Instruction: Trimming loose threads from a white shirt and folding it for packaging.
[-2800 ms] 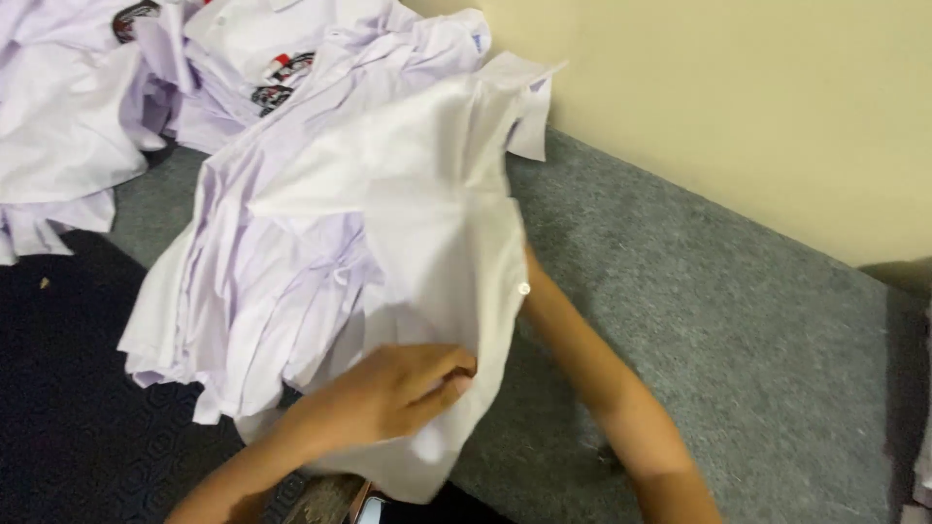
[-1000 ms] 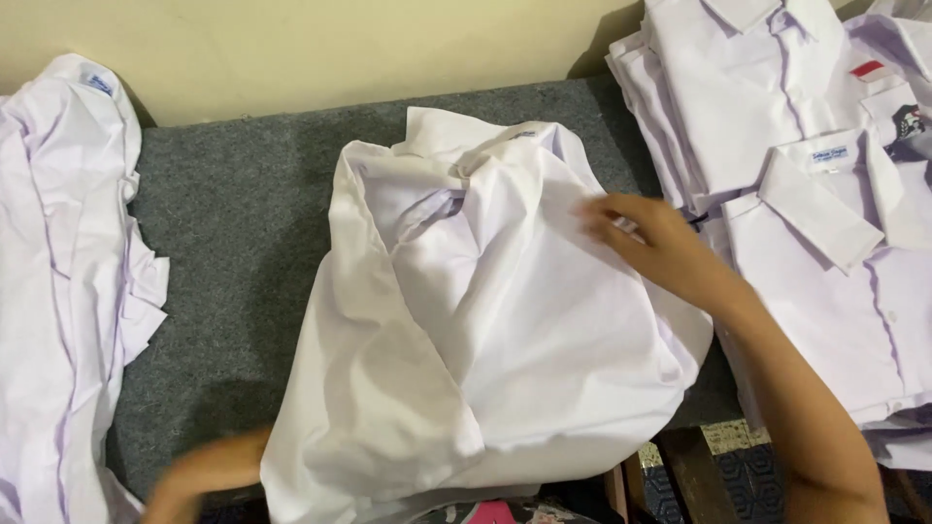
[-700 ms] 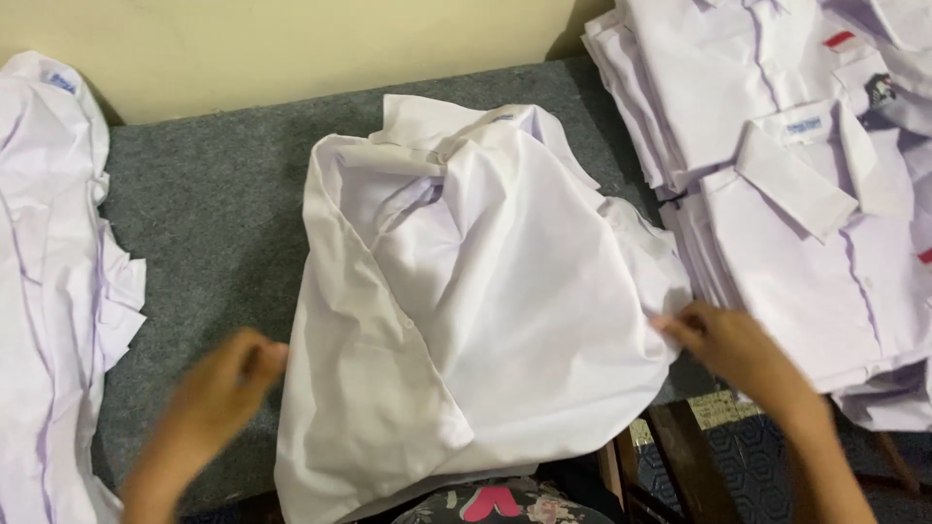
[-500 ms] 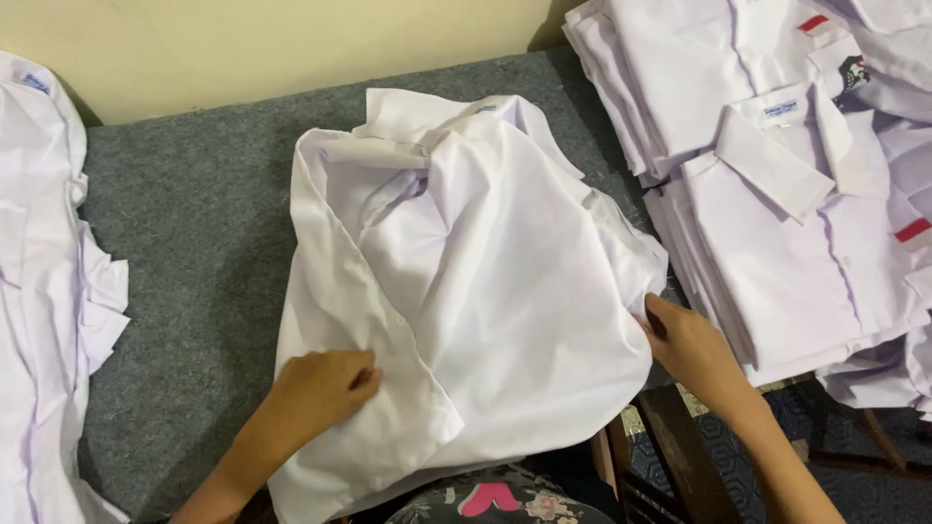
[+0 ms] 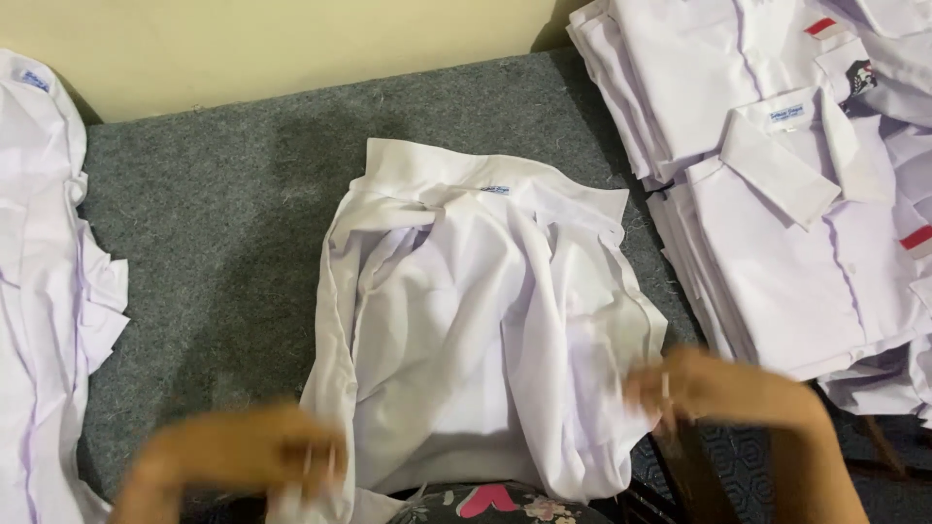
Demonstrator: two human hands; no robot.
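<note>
White shirt (image 5: 485, 330) at frame centre gripped at lower edges by blurred left hand (image 5: 243, 456) and right hand (image 5: 699, 388), fingers closed on cloth; front likely rumpled if pulled unevenly.

Grey carpet (image 5: 223, 204): white shirt (image 5: 476, 320), shirt stacks (image 5: 777, 194).

Small blue-and-white collar label (image 5: 496, 189) is showing on the middle shirt, another (image 5: 786, 113) on the right stack, one (image 5: 36, 81) far left.
</note>
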